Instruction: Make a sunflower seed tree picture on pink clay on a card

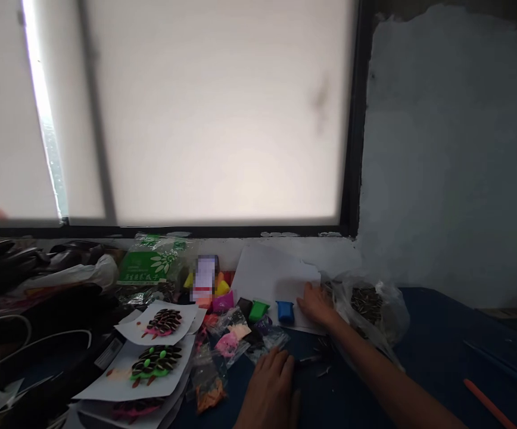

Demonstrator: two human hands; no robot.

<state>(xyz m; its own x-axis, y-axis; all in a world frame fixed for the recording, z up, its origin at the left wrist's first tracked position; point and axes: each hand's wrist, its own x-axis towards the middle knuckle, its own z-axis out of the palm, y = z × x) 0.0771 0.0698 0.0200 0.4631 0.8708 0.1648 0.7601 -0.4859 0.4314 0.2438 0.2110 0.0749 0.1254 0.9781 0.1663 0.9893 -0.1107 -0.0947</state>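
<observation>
My left hand (267, 384) lies palm down on the dark blue table, fingers stretched out, holding nothing I can see. Just beyond it are small clear bags of pink clay (228, 344) and orange clay (211, 396). My right hand (315, 305) reaches forward onto the right edge of a stack of white paper (271, 277), fingers apart and touching the sheets. On the paper's near edge, left of that hand, sit a blue clay packet (285, 311) and a green clay packet (258, 310). A clear bag of sunflower seeds (366, 307) stands right of my right wrist.
At the left, white sheets bear seed-and-clay hedgehog figures, one green (155, 363) and one pink (164, 325). Behind them lies a green seed bag (151, 265); a phone (205, 277) leans near the wall. An orange stick (488, 402) is at the right, dark bags (39, 298) far left.
</observation>
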